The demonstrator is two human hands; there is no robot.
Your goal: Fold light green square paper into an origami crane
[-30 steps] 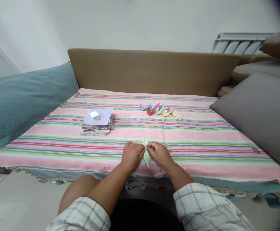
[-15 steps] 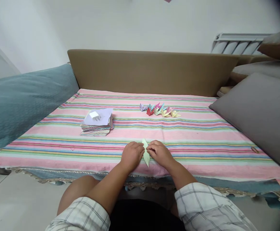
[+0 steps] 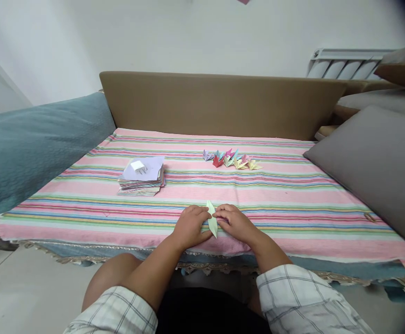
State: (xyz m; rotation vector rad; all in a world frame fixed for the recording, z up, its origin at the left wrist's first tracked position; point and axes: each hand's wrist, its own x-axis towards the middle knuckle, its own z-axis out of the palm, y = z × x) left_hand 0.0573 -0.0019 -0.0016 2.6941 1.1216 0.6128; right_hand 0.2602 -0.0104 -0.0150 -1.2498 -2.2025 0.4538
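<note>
A narrow, pale green folded origami paper [image 3: 212, 226], pointed at both ends, lies between my hands near the front of the striped cloth. My left hand [image 3: 191, 226] has its fingertips on the paper's left edge, its thumb stretched lower down towards the near point. From the other side, my right hand [image 3: 235, 222] grips the right edge with bent fingers. The fingers cover part of the paper's middle.
Several coloured paper cranes [image 3: 230, 160] sit further back. A stack of paper squares [image 3: 141, 183] with a white plug adapter [image 3: 138, 166] on top stands left. A grey cushion [image 3: 372, 171] lies right; the brown backrest [image 3: 219, 104] rises behind.
My left thumb has spread away from its fingers towards the paper's near end. The fingers of my right hand have shifted slightly; the paper stays between both hands.
</note>
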